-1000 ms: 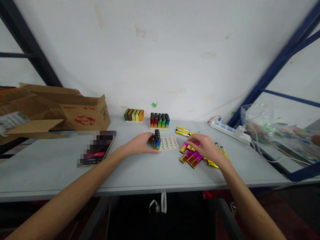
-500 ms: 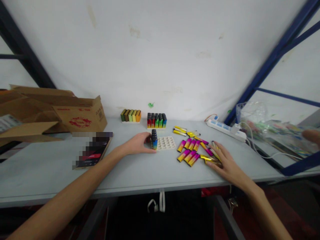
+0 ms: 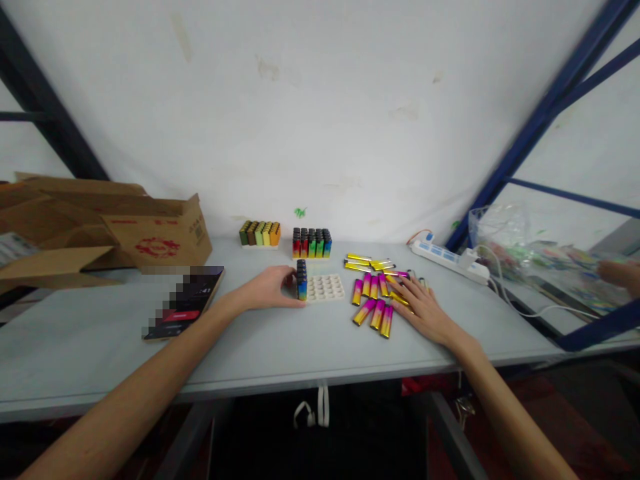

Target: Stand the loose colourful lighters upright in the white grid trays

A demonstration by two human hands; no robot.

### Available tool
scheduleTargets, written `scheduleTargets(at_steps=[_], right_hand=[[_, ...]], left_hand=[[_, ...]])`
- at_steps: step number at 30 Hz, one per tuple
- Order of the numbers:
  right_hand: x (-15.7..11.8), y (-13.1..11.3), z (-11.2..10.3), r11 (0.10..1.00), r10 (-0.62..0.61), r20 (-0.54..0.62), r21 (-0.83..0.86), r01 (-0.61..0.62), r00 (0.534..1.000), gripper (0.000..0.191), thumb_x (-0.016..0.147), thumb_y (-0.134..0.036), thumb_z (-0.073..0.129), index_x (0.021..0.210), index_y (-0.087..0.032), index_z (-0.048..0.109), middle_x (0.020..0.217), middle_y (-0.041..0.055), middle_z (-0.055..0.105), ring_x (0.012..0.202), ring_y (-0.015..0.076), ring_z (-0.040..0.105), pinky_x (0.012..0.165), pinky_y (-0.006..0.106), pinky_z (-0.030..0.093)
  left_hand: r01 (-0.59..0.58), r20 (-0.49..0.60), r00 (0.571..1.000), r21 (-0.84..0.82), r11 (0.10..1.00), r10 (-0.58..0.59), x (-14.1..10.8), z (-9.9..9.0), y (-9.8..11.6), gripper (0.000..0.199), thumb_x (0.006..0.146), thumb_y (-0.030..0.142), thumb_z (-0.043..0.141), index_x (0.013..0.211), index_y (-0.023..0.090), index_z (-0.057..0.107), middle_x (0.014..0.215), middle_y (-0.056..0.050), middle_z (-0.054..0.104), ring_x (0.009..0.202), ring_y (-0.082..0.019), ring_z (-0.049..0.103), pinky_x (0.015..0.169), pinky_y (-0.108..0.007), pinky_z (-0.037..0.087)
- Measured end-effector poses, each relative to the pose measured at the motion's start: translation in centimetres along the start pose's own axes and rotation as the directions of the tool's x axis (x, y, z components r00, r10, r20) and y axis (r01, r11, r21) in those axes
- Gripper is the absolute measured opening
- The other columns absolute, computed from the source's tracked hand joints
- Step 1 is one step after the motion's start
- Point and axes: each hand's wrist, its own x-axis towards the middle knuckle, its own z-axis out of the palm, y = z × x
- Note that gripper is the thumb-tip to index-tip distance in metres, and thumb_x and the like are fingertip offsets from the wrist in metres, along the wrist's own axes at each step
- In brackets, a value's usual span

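My left hand [image 3: 273, 288] is wrapped round the left end of a white tray [image 3: 325, 288], its fingers at a row of blue lighters [image 3: 301, 283] standing upright there. The rest of that tray shows bare round slots. My right hand [image 3: 423, 310] lies spread, palm down, over some yellow and pink lighters, partly hiding them. Left of its fingertips, pink-and-yellow lighters [image 3: 374, 287] lie loose on the table, with several yellow ones [image 3: 359, 262] behind them.
Two filled lighter blocks stand by the wall, one yellow-green [image 3: 260, 235], one multicoloured [image 3: 311, 245]. A cardboard box [image 3: 160, 240] and a phone [image 3: 193, 303] are left. A power strip [image 3: 450, 260] and plastic bags [image 3: 500, 233] are right. Part of another person's hand [image 3: 619, 275] shows far right.
My right hand has moved left over the loose lighters, and some of them have shifted and turned. My left hand stays at the blue row.
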Motion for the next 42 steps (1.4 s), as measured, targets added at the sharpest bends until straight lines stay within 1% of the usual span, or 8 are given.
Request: scheduleTargets(at_steps=[4,8,16,23,28,34,38,42], right_hand=[[0.2,0.0,-0.8,0.999,0.010,-0.198,0.042,-0.002,0.980,0.055,0.104,-0.057,0.038,0.150,-0.032,0.051,0.160,0.0135,0.044,0.151,0.0379,0.035,0.115,0.070,0.033],[-0.1,-1.3,-2.6,0.986,0.005,-0.433,0.151,0.067,0.901,0.041,0.103,-0.050,0.045,0.112,-0.020,0.071,0.107,0.0151,0.071,0.098,0.0276,0.069,0.092,0.045,0.055],[-1.2,-5.4,-3.3,0.978,-0.041,-0.254,0.188,0.091,0.966,0.026,0.099,-0.044,0.055,0.099,-0.023,0.069,0.090,0.0082,0.072,0.074,0.0221,0.068,0.070,0.035,0.054],[-1.6,-4.0,-2.9,0.981,0.044,-0.220,0.192,-0.001,0.975,0.024,0.097,-0.043,0.056,0.097,-0.023,0.069,0.076,0.0042,0.074,0.064,0.0216,0.068,0.063,0.034,0.052],[4.2,-3.1,-4.2,0.979,-0.129,-0.223,0.130,0.160,0.966,0.020,0.098,-0.033,0.058,0.099,-0.018,0.072,0.093,0.0091,0.074,0.080,0.0218,0.070,0.076,0.034,0.054],[13.0,-5.1,-2.4,0.942,-0.334,0.028,-0.032,0.335,0.942,0.022,0.098,-0.027,0.062,0.113,-0.014,0.073,0.113,0.0152,0.071,0.103,0.0248,0.068,0.095,0.034,0.050],[14.8,-6.2,-0.7,0.937,-0.292,0.128,-0.158,0.310,0.948,0.026,0.101,-0.030,0.057,0.114,-0.012,0.072,0.108,0.0165,0.070,0.095,0.0247,0.069,0.088,0.032,0.050],[15.0,-6.5,-0.5,0.941,-0.334,0.026,-0.051,0.334,0.942,0.027,0.104,-0.025,0.051,0.119,-0.013,0.070,0.110,0.0155,0.067,0.091,0.0214,0.068,0.089,0.031,0.049]], left_hand=[[0.011,0.003,1.000,-0.001,1.000,-0.011,0.0,-0.1,0.0,0.066,0.060,0.071,0.079,0.095,0.016,0.068,0.089,-0.008,0.072,0.075,-0.026,0.066,0.066,-0.032,0.048],[0.007,0.037,0.999,-0.008,1.000,-0.007,0.0,-0.1,-0.3,0.067,0.062,0.073,0.076,0.099,0.017,0.069,0.088,-0.006,0.072,0.075,-0.025,0.065,0.065,-0.031,0.047],[0.019,0.071,0.997,0.028,0.999,-0.021,0.0,-0.1,-0.6,0.071,0.066,0.074,0.074,0.105,0.016,0.066,0.091,-0.008,0.072,0.077,-0.025,0.066,0.067,-0.031,0.048],[0.018,0.050,0.999,-0.003,1.000,-0.018,-0.1,-0.1,-0.5,0.069,0.064,0.073,0.075,0.103,0.017,0.067,0.089,-0.007,0.073,0.075,-0.025,0.066,0.066,-0.031,0.048],[0.025,0.052,0.998,-0.005,1.000,-0.024,-0.1,0.0,-0.6,0.070,0.064,0.073,0.075,0.105,0.017,0.068,0.090,-0.007,0.073,0.076,-0.025,0.066,0.067,-0.031,0.048],[0.030,0.056,0.998,0.005,1.000,-0.030,-0.2,0.0,-0.5,0.070,0.065,0.073,0.075,0.106,0.016,0.066,0.093,-0.008,0.073,0.079,-0.025,0.067,0.068,-0.031,0.049],[0.033,0.066,0.997,0.018,0.999,-0.034,-0.2,0.0,-0.4,0.071,0.066,0.074,0.074,0.106,0.015,0.065,0.095,-0.009,0.072,0.081,-0.027,0.067,0.069,-0.032,0.049],[0.036,0.066,0.997,0.015,0.999,-0.037,-0.2,0.0,-0.4,0.071,0.067,0.073,0.074,0.107,0.015,0.064,0.095,-0.010,0.072,0.081,-0.027,0.068,0.070,-0.032,0.049]])
